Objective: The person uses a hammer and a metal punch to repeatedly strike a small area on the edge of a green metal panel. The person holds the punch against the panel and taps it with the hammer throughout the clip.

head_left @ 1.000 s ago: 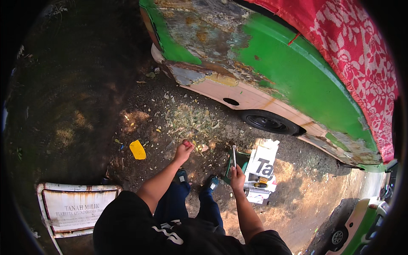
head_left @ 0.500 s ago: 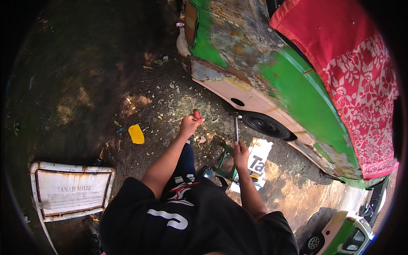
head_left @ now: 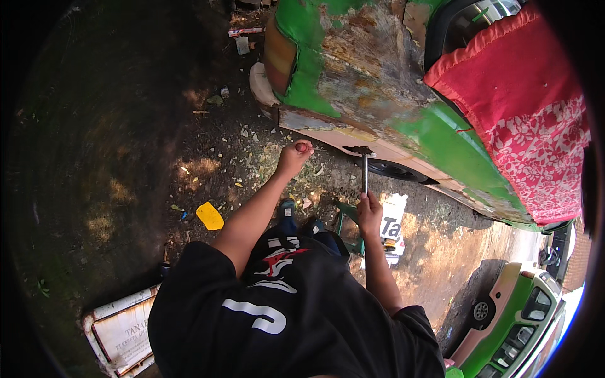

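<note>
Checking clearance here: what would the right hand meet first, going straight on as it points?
Likely the pale lower panel of the nearer green car, with the hammer leading; depth is unclear.

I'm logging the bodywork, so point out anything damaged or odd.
The nearer vehicle looks damaged: a wide patch lacks green paint, showing rough brown and grey. Pale chips litter the ground beside it.
</note>
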The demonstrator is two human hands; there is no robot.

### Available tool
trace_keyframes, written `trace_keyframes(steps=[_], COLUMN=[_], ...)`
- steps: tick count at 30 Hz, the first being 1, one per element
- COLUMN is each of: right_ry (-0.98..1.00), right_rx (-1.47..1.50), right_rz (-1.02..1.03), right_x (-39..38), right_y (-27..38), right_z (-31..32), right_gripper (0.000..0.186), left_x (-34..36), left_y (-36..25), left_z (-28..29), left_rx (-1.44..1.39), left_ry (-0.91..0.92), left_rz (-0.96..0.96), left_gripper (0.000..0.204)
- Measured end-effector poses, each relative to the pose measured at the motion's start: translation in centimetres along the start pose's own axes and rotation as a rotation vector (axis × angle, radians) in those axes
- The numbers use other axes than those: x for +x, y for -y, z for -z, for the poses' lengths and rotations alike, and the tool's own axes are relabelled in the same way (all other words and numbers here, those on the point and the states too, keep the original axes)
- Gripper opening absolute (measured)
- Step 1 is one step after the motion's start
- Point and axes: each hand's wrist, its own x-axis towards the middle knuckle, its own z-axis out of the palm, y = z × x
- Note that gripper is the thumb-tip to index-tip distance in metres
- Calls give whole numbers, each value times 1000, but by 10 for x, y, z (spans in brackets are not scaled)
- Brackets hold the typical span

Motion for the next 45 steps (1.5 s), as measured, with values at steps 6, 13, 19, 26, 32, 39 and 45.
trace_keyframes(steps=[6,13,19,26,32,39,45], right_ry=[-33,-30,11,41,50,21,0], right_rx=[35,-14,-183,-153,-197,-255,-258], right_rz=[-35,2,-2,-5,-11,-57,-61], right_x=[-6,8,36,56,63,50,33], right_y=[19,19,31,38,34,28,16], right_z=[-12,-11,-1,-1,0,-7,-15], right_gripper=[28,28,30,31,32,37,38], left_x=[37,56,63,65,62,62,66], left_y=[-1,11,28,32,32,34,44], left_z=[1,-5,-10,-8,-9,-12,-16], left_rx=[61,192,79,172,286,277,281], left_ry=[-13,4,-90,-123,-4,16,29], left_rz=[-40,15,-27,9,-30,-148,-305], left_gripper=[15,15,18,14,18,19,20])
